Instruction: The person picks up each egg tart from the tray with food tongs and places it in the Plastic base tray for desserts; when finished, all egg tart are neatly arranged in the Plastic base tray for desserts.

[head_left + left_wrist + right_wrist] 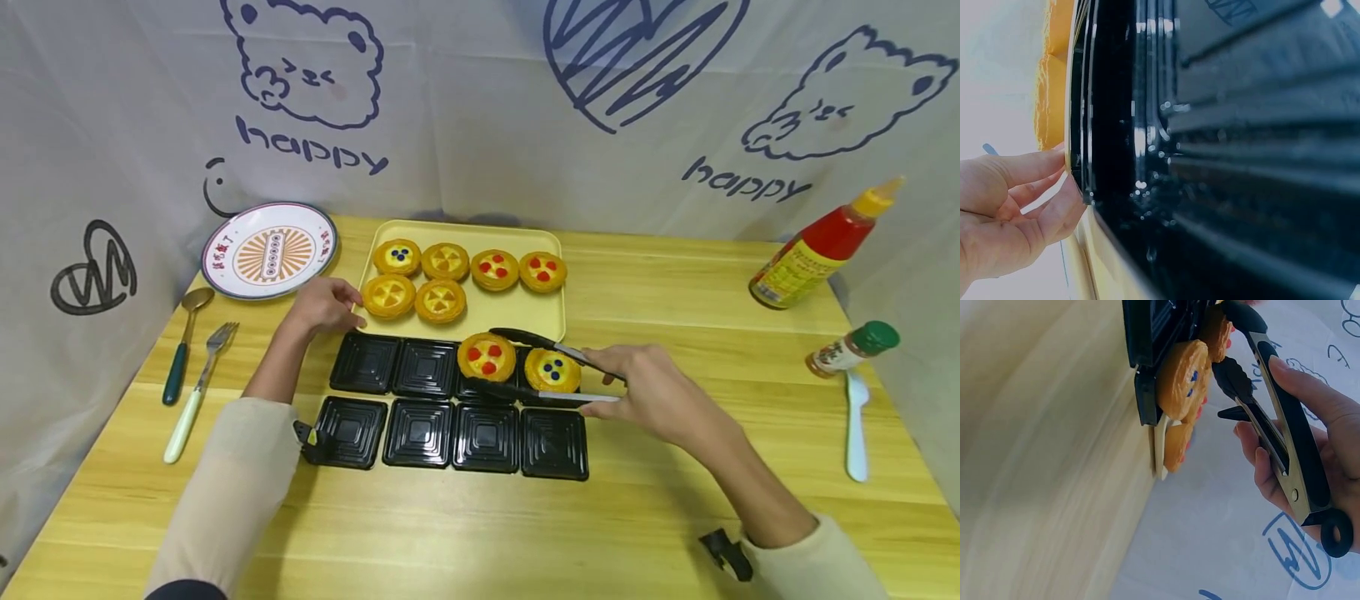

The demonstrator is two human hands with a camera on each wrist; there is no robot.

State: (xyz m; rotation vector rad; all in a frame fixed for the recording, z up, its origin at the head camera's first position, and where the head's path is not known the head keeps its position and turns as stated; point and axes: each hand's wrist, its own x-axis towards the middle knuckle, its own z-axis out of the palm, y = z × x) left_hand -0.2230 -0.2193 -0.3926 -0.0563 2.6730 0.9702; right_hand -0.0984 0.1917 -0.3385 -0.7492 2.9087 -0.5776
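Observation:
My right hand (656, 392) grips black-and-silver tongs (1291, 431). Their spread tips lie on either side of a tart with red fruit pieces (486, 358), over the third black square tray of the back row. Whether the tips touch the tart I cannot tell. A tart with blue berries (552, 370) sits in the black tray at that row's right end. At the near left corner of a yellow tray (517, 318), my left hand (322, 304) pinches the rim between thumb and fingers. Several tarts (440, 301) lie on the yellow tray.
Black square trays (418, 432) stand in two rows before the yellow tray. To the left are a plate (277, 250), a spoon (182, 350) and a fork (198, 392). A red sauce bottle (817, 250), a green-capped shaker (851, 348) and a light-blue utensil (857, 429) stand right.

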